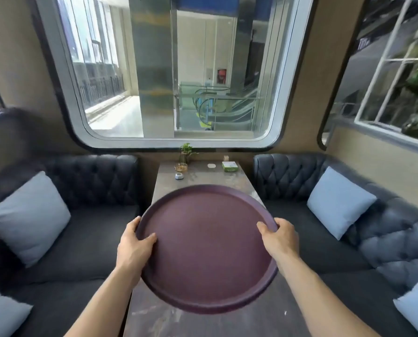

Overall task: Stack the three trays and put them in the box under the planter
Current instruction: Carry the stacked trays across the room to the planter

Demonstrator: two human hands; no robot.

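We see round maroon tray (206,249) held above the counter (203,181), left hand (132,249) grip closed on its left rim, right hand (279,242) grip closed on right rim, green box (229,166) at far end, its writing unreadable

Both bare forearms reach forward from the bottom edge, angling inward. The left hand (134,246) grips the tray's (206,249) left rim, thumb lying on top and pointing inward, fingers curled underneath. The right hand (279,238) clasps the opposite rim likewise, thumb on top, wrist slightly bent, level with the left.
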